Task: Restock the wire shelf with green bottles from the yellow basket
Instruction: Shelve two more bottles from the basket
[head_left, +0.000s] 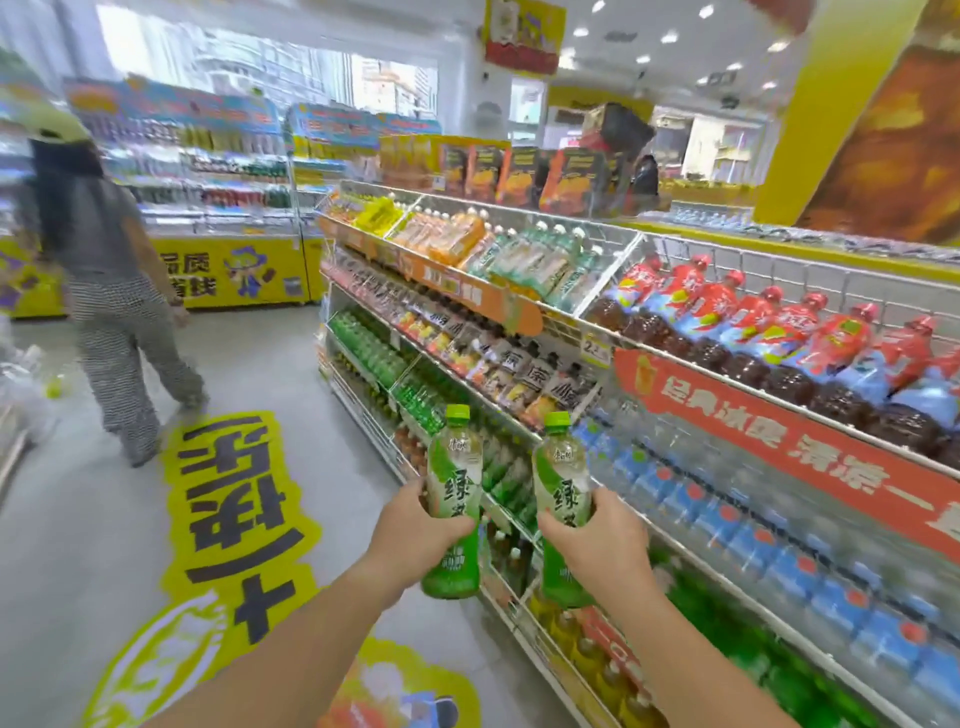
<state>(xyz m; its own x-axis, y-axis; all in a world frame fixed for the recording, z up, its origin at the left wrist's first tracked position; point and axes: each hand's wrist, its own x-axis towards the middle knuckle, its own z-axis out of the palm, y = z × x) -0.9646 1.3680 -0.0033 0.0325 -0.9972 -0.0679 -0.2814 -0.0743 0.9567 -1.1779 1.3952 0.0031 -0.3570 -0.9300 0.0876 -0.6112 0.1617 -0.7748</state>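
Observation:
I hold two upright green tea bottles in front of the wire shelf (613, 244). My left hand (415, 530) grips one green bottle (452, 467) around its middle. My right hand (597, 540) grips a second green bottle (561, 467) the same way. Both have green caps and white-green labels. The bottles stand a little left of the shelf's lower tiers, where green bottles (415, 395) lie in rows. The yellow basket is not in view.
The wire shelf runs along my right, with red-capped tea bottles (769, 332) on top and blue-labelled water (779, 540) below. A person (114, 291) walks away at the left. Yellow floor stickers (234, 514) lie on the grey aisle floor.

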